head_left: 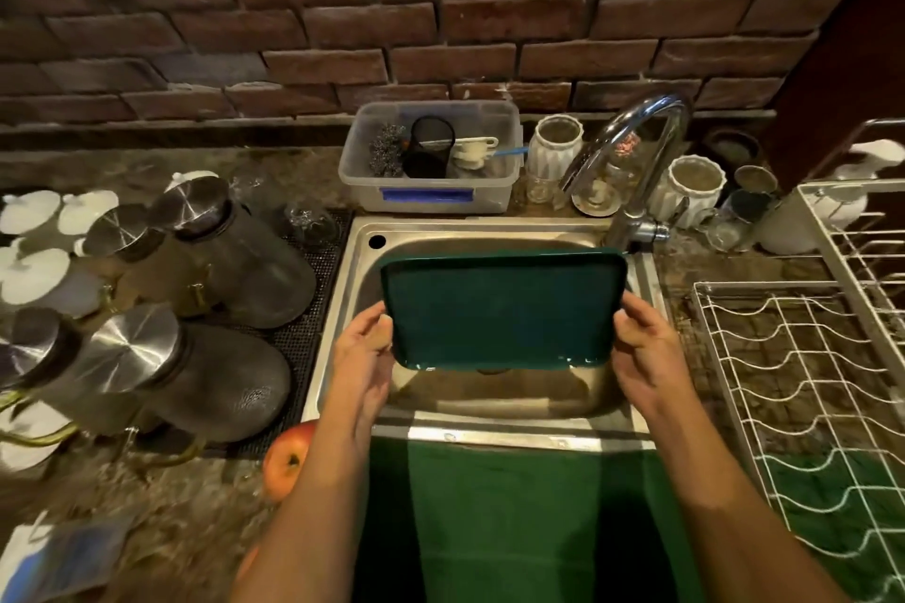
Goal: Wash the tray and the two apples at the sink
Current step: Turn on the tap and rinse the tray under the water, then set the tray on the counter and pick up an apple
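we've got the green tray (499,309) held between both hands over the sink (362,309), left hand (365,348) and right hand (641,338) each gripping a short edge. risk: wet rim slips, or far corner knocks the tap (631,152) just beyond our right hand. one apple (286,460) sits on the surface beside our left forearm.

Dim, warm lighting. Red-brown brick wall (343,15) fills the upper frame. Mottled stone countertop (147,529) runs across the middle and lower left. Steel sink (489,230) at centre, chrome faucet (631,147) at its upper right. White wire dish rack (808,382) at right; dark ribbed mat (313,338) left of sink.
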Available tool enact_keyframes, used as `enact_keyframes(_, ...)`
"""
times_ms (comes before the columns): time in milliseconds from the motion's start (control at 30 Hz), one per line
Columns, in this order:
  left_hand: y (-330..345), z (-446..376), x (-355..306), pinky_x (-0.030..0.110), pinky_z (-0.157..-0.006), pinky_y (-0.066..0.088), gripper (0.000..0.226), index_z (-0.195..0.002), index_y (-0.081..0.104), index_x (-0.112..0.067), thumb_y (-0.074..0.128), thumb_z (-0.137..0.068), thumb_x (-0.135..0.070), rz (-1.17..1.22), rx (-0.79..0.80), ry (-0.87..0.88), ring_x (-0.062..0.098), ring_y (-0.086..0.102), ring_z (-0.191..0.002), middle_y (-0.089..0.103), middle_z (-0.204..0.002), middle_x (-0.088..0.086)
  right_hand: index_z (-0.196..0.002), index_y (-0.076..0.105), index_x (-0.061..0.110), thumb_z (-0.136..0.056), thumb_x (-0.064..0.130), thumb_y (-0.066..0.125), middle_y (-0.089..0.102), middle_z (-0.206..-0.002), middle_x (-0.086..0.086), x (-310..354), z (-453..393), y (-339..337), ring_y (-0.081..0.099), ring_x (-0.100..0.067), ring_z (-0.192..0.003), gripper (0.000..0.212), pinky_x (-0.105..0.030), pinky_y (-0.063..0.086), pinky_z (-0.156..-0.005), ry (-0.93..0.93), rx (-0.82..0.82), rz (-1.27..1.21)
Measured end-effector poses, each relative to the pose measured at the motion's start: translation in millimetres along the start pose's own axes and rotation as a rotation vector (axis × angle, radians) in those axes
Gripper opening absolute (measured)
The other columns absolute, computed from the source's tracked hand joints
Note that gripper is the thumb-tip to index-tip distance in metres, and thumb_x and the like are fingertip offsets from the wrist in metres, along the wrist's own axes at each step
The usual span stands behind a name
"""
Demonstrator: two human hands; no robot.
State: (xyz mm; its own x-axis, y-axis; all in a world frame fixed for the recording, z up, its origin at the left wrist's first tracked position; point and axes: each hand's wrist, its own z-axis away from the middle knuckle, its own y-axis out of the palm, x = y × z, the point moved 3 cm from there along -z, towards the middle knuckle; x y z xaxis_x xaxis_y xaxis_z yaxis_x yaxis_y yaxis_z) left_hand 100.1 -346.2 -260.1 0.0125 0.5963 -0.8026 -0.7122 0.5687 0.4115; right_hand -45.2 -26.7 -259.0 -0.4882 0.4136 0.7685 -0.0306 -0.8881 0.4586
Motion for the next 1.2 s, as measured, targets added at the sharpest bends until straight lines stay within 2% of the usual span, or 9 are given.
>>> enact_keyframes(67, -6, 14, 5, 0.042, -0.092, 0.058, 0.035, -0.132, 0.059, 0.001, 0.055, -0.097, 0.001, -0.071, -0.053, -0.065, 0.029, 0.072, -0.1, 0.072, -0.115, 0.02, -0.115, 0.07, 0.019, -0.096, -0.002, 0.052, 0.079, -0.104, -0.003, -5, 14, -8, 0.075, -0.02, -0.095, 0.033, -0.033, 0.062, -0.07, 0.037, -0.074, 0.039)
enact_keyframes(200, -15, 50, 20, 0.036, -0.071, 0.064, 0.021, -0.114, 0.066, -0.002, 0.055, -0.097, 0.004, -0.165, -0.149, -0.169, 0.027, 0.072, -0.08, 0.072, -0.103, 0.018, -0.12, 0.066, 0.013, -0.098, -0.002, 0.051, 0.079, -0.094, -0.001, -21, 47, -30, 0.072, -0.018, -0.089, 0.03, -0.031, 0.06, -0.064, 0.106, -0.165, 0.11)
enact_keyframes(333, -33, 95, 42, 0.031, -0.06, 0.057, 0.02, -0.1, 0.07, -0.007, 0.055, -0.096, 0.006, -0.294, -0.234, -0.281, 0.025, 0.067, -0.074, 0.073, -0.087, 0.012, -0.118, 0.067, 0.01, -0.098, -0.004, 0.052, 0.075, -0.103, -0.011, -43, 88, -58, 0.07, -0.027, -0.094, 0.029, -0.034, 0.058, -0.071, 0.2, -0.243, 0.239)
enact_keyframes(433, -51, 127, 61, 0.03, -0.054, 0.042, 0.028, -0.083, 0.071, -0.008, 0.049, -0.086, 0.009, -0.423, -0.296, -0.334, 0.022, 0.057, -0.058, 0.066, -0.073, 0.01, -0.112, 0.071, 0.005, -0.095, -0.005, 0.055, 0.075, -0.093, -0.012, -58, 121, -81, 0.069, -0.026, -0.08, 0.025, -0.031, 0.057, -0.063, 0.209, -0.307, 0.417)
enact_keyframes(600, -72, 163, 84, 0.019, -0.039, 0.037, 0.024, -0.077, 0.069, -0.008, 0.055, -0.093, 0.005, -0.529, -0.372, -0.328, 0.017, 0.051, -0.048, 0.063, -0.064, 0.009, -0.108, 0.072, 0.0, -0.094, -0.006, 0.056, 0.074, -0.094, -0.019, -70, 158, -102, 0.068, -0.033, -0.086, 0.022, -0.046, 0.058, -0.081, 0.18, -0.319, 0.627)
enact_keyframes(700, -74, 170, 85, 0.028, -0.056, 0.045, 0.024, -0.074, 0.069, -0.01, 0.06, -0.093, 0.001, -0.618, -0.387, -0.244, 0.02, 0.054, -0.062, 0.065, -0.07, 0.01, -0.102, 0.072, 0.005, -0.095, -0.005, 0.056, 0.074, -0.096, -0.018, -71, 170, -101, 0.07, -0.037, -0.093, 0.02, -0.053, 0.057, -0.089, 0.16, -0.305, 0.702)
enact_keyframes(800, -80, 173, 81, 0.039, -0.073, 0.05, 0.023, -0.074, 0.07, -0.009, 0.06, -0.093, 0.0, -0.708, -0.405, -0.202, 0.026, 0.058, -0.076, 0.068, -0.079, 0.014, -0.086, 0.073, 0.014, -0.095, -0.004, 0.055, 0.076, -0.088, -0.013, -76, 180, -97, 0.071, -0.033, -0.089, 0.026, -0.051, 0.059, -0.081, 0.152, -0.276, 0.782)
enact_keyframes(1000, -82, 178, 77, 0.038, -0.077, 0.05, 0.031, -0.07, 0.065, -0.02, 0.061, -0.095, -0.003, -0.822, -0.399, -0.147, 0.025, 0.059, -0.079, 0.066, -0.076, 0.004, -0.074, 0.068, 0.024, -0.094, -0.004, 0.057, 0.072, -0.073, 0.004, -79, 187, -93, 0.067, -0.015, -0.075, 0.036, -0.023, 0.047, -0.057, 0.099, -0.274, 0.836)
enact_keyframes(1200, -81, 176, 75, 0.041, -0.083, 0.055, 0.022, -0.08, 0.069, -0.018, 0.061, -0.096, -0.005, -0.806, -0.381, -0.188, 0.027, 0.064, -0.087, 0.07, -0.087, 0.009, -0.084, 0.072, 0.019, -0.095, 0.0, 0.058, 0.075, -0.083, -0.005, -79, 185, -94, 0.07, -0.022, -0.083, 0.026, -0.031, 0.052, -0.065, 0.111, -0.261, 0.871)
